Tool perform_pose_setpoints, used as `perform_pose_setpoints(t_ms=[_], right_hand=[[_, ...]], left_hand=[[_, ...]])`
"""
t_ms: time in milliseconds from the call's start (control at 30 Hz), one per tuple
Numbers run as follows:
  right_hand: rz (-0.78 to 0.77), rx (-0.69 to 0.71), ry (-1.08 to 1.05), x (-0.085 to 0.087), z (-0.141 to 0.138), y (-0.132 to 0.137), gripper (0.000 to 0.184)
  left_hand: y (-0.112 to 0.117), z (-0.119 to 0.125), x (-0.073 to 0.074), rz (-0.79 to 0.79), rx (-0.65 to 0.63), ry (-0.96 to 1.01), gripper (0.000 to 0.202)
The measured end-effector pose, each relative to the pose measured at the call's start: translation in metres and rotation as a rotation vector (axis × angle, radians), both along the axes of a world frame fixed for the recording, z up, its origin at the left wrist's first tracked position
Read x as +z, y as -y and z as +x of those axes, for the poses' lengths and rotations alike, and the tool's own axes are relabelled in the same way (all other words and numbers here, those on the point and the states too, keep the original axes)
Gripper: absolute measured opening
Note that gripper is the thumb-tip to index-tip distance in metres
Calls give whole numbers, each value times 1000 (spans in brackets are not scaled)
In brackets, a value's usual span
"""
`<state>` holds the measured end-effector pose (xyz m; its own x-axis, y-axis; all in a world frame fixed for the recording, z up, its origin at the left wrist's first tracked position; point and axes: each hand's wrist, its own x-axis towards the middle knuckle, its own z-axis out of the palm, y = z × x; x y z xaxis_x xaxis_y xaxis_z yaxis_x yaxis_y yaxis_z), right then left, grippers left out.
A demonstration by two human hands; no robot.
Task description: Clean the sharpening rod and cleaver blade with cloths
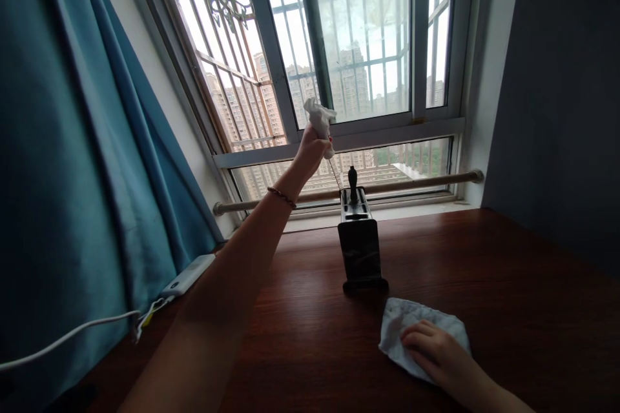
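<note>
My left hand (314, 145) is raised above a dark knife block (359, 245) and is closed around a white cloth-wrapped handle (320, 119). A thin blade or rod (336, 177) runs down from it to the block's top slots. A black handle (352, 181) still stands in the block. My right hand (436, 348) lies on a white cloth (402, 319) on the brown wooden table (508, 284), fingers curled on the cloth.
A white power bank (188, 274) with a white cable (72, 335) lies at the table's left edge by a teal curtain (62, 161). A barred window (339, 45) and a wooden rail (416, 182) run behind the block. A dark wall (562, 90) stands at right.
</note>
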<state>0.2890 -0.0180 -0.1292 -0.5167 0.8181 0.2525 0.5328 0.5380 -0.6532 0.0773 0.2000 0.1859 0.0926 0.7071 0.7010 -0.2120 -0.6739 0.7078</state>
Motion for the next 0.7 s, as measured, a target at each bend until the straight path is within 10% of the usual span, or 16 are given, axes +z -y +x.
perform_pose_setpoints(t_ms=[300,567,700], right_hand=[[6,-34,85,-2,-1,5,20],[0,-173,-62,-18,-5,0,17],[-498,-425,-744,5,1,-12,30]], left_hand=[[78,-80,38,169,-99,351,31],[171,-147,-52,-25,-160,553,36],[194,-148,-96,-120,-182,633,34]])
